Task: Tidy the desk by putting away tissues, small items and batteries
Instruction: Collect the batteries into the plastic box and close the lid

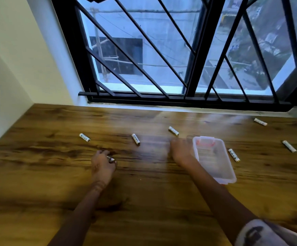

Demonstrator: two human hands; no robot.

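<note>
The left grip is curled round one battery, low on the surface at about 9 o'clock from the box; only a short end of the battery shows. It is likely light, stiff and smooth, and apt to roll, so a pinch across the middle of the barrel suits it. The right grip is blurred, just beside the box's left wall; I cannot tell whether it is open or holds anything. The box is clear thin plastic and looks open-topped, probably light enough to slide if knocked. Six loose batteries lie apart: two towards 12 o'clock of the left grip, one at 11 o'clock of the box, three between its 1 and 3 o'clock. Only the right grip lies between battery and box.
</note>
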